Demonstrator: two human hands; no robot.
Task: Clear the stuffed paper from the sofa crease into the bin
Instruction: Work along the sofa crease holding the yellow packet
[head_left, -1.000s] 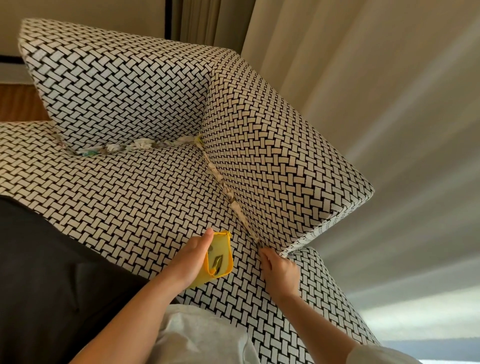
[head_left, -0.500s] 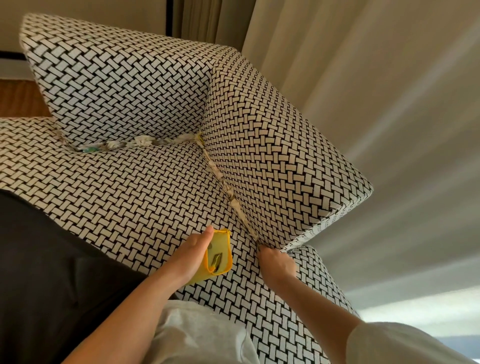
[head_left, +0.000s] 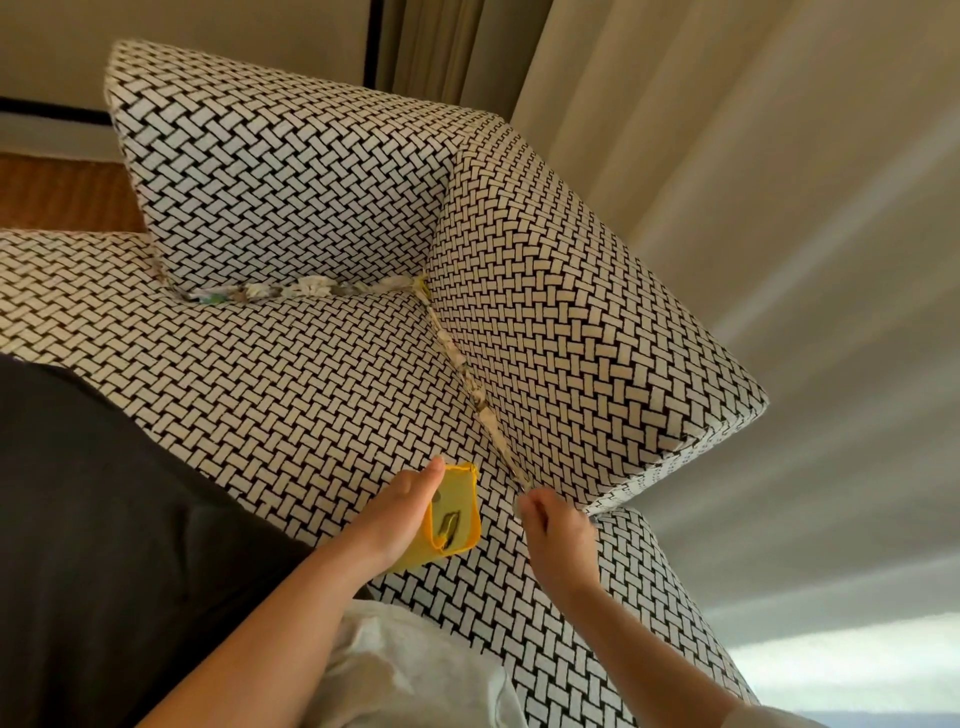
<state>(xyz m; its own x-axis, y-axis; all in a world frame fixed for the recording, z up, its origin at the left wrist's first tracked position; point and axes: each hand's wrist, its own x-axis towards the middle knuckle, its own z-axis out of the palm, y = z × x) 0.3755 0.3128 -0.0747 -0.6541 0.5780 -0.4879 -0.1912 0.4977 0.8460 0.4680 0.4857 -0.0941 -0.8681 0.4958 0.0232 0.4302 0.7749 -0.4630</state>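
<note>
At the woven black-and-white sofa (head_left: 311, 389) crease's near edge, right hand (head_left: 558, 530) pinches crumpled white paper strip (head_left: 483, 410), now drawn back; left hand (head_left: 395, 519) grips small yellow bin (head_left: 457, 514).

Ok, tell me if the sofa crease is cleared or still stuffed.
Stuffed: paper scraps fill it along back and side; the right hand pinches the strip's near end.

Person in a white top, forearms bare

The white top (head_left: 415, 670) is soft, creased cloth low in the view, and its short sleeve (head_left: 769, 719) shows on the right arm. The left hand (head_left: 400, 514) and right hand (head_left: 558, 535) are uncovered. At the left is a dark cloth (head_left: 104, 519), almost black; whether it is worn is unclear.
</note>
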